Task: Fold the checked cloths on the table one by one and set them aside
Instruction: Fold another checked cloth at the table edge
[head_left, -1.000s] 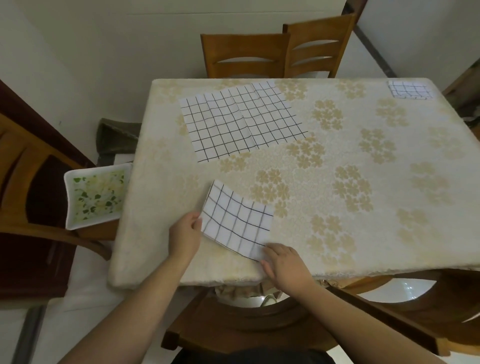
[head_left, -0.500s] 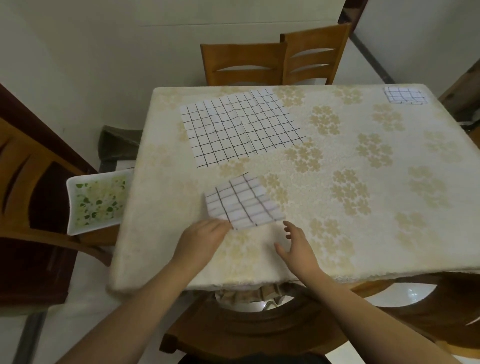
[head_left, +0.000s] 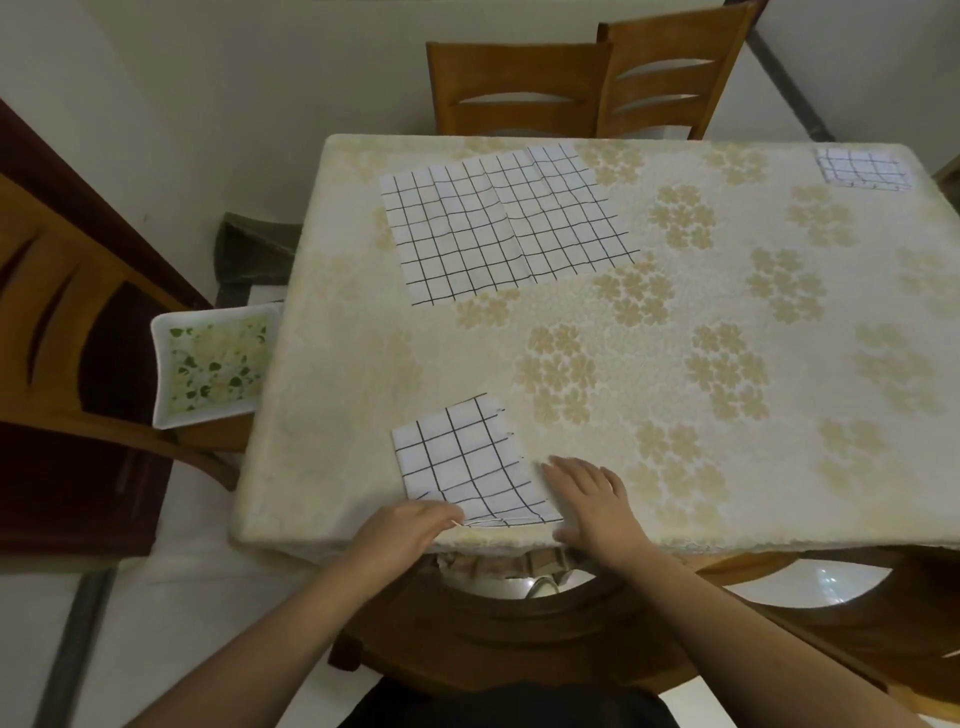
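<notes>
Folded checked cloth (head_left: 465, 462) lies at the near edge of the bench (head_left: 727, 467), a small square several layers thick, near corner almost at the bench lip. Left hand (head_left: 402, 532) pinches its near-left corner, fingers curled on the hem; likely holding the layers aligned. Right hand (head_left: 592, 501) lies flat, fingers straight and spread, touching the cloth's right edge and resting on the bench just beside it; judged to be pressing the crease flat so the fold keeps

Step in hand, by judgement: final smoothing of this cloth before it is set aside

Second checked cloth (head_left: 506, 223) lies spread open, unfolded, at the far left of the bench, well apart from the hands; creases show across it. It looks to be next in line. A small folded checked cloth (head_left: 862, 169) sits at the far right corner, apparently the set-aside place, out of the working area

Outward: two wooden chairs (head_left: 571, 88) at the far side; a floral tray (head_left: 213, 364) on a chair seat to the left of the bench
</notes>
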